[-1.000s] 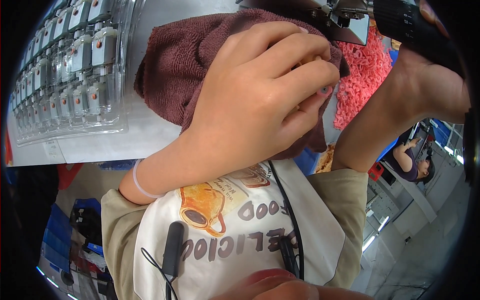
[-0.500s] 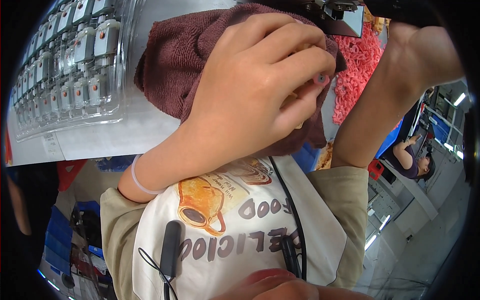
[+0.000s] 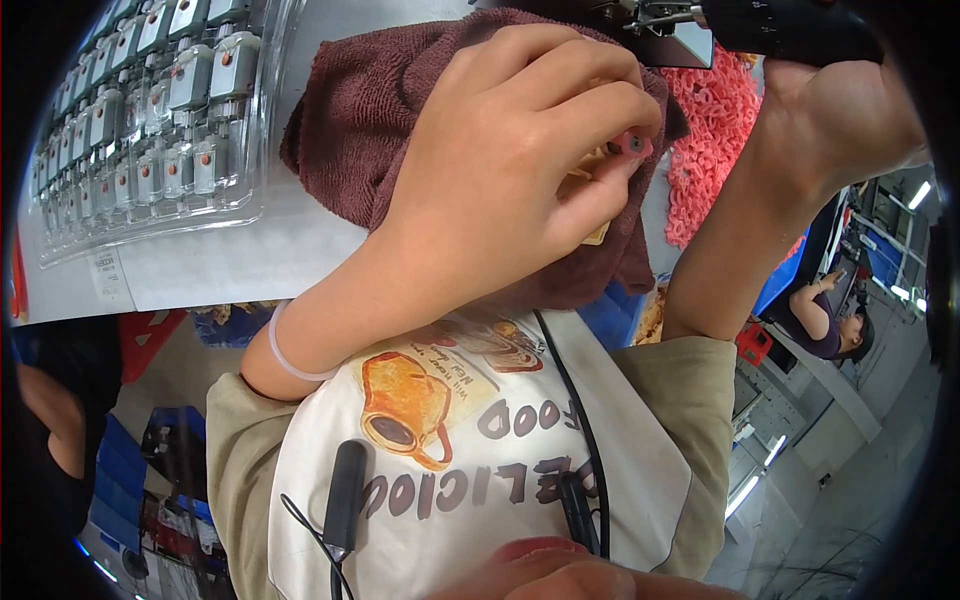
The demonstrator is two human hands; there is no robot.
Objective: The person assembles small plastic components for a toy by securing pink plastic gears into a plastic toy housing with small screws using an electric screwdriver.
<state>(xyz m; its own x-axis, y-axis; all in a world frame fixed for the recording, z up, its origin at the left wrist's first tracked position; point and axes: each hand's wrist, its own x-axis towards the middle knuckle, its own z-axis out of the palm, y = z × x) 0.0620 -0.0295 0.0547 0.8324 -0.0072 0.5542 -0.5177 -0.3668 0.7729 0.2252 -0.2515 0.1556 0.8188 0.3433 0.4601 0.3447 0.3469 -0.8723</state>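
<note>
My left hand (image 3: 520, 150) is closed over a bunched maroon towel (image 3: 350, 130). Thumb and forefinger pinch a small pink ring-like part (image 3: 634, 144) with a grey centre. Yellowish pieces (image 3: 596, 238) show beneath the fingers, mostly covered by them. At the upper right, my right hand (image 3: 840, 115) lies against a thick black cylindrical tool (image 3: 800, 28) and appears wrapped round it, its fingertips hidden. A metal fitting (image 3: 665, 15) is at the tool's left end, above a shiny metal plate (image 3: 692, 45).
Small grey motors fill a clear plastic tray (image 3: 255, 190) on the left of the white table (image 3: 210, 270). A heap of pink parts (image 3: 710, 150) lies right of the towel. Blue bins (image 3: 615, 310) stand beyond the table edge. A co-worker (image 3: 825, 315) is at the far right.
The left hand has shifted slightly, tilting the pink part and bringing it a little up and left. The right hand and black tool have come slightly down and left.
</note>
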